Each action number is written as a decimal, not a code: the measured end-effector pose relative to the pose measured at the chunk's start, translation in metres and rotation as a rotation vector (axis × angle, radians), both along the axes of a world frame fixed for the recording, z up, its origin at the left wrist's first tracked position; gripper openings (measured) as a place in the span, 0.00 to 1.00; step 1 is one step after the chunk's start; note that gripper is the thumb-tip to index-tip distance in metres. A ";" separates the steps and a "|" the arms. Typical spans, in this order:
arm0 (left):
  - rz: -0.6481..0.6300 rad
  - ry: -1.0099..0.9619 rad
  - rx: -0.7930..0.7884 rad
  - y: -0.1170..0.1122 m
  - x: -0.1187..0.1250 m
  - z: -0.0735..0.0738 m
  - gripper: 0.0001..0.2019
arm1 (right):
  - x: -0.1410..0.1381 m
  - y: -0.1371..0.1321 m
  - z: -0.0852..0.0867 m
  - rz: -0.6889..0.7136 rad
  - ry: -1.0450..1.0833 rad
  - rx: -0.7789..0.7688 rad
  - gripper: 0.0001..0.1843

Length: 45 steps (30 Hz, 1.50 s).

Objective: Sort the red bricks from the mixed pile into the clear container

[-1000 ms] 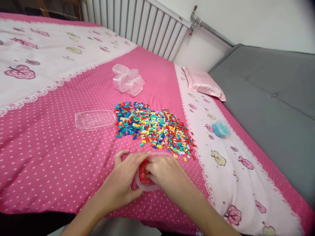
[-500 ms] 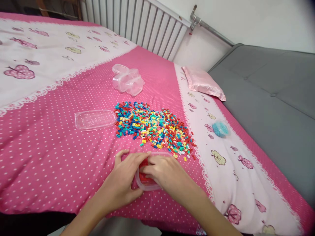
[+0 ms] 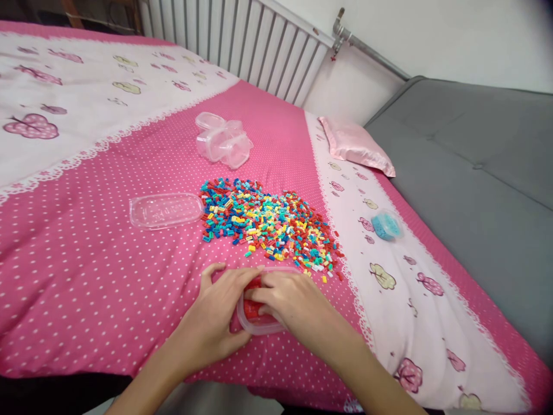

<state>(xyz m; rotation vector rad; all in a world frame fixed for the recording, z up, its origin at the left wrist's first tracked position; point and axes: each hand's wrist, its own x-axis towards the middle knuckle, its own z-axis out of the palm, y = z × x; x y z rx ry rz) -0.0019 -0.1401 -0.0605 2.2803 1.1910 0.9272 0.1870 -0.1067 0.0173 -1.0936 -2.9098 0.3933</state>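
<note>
A clear plastic container [image 3: 264, 329] sits on the bed near its front edge, with red toy bricks [image 3: 252, 307] inside. My left hand [image 3: 221, 305] grips its left side, thumb at the near rim and fingers at the far rim. From the right, my right hand [image 3: 289, 300] reaches into the container, its fingers bent down among the red bricks. The tips of those fingers are hidden, so what they pinch does not show. Just beyond the container spreads a pile of small mixed-colour toy bricks [image 3: 268, 222], in blue, yellow, red, green and white.
A clear lid [image 3: 166, 211] lies left of the pile. Several clear containers [image 3: 224, 141] are clustered behind it. To the right stands a small container of light-blue pieces [image 3: 386, 225]. A pink pillow [image 3: 356, 147] rests by the grey headboard [image 3: 475, 167].
The right hand's fingers have shifted slightly inside the container, and more red bricks show beside them. My left hand keeps its grip. The view has moved very little.
</note>
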 end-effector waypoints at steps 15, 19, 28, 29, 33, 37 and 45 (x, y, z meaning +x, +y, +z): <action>0.005 0.009 0.010 0.001 0.000 -0.003 0.37 | -0.009 0.003 -0.004 0.064 -0.048 0.038 0.02; 0.010 0.018 0.030 0.002 -0.001 -0.004 0.37 | 0.007 0.003 0.013 0.043 0.098 -0.027 0.03; 0.014 0.057 0.070 0.004 -0.004 -0.008 0.38 | 0.068 -0.039 0.019 -0.620 0.372 0.059 0.21; 0.013 0.059 0.077 0.005 -0.004 -0.008 0.38 | 0.063 -0.044 0.010 -0.619 0.371 0.075 0.24; 0.013 0.081 0.096 0.004 -0.004 -0.008 0.38 | 0.037 -0.056 -0.018 -0.544 0.355 0.093 0.23; 0.022 0.090 0.106 0.004 -0.005 -0.008 0.37 | 0.024 -0.056 -0.023 -0.513 0.334 0.098 0.21; 0.009 0.100 0.092 0.003 -0.006 -0.008 0.36 | 0.016 -0.054 -0.027 -0.442 0.298 0.095 0.20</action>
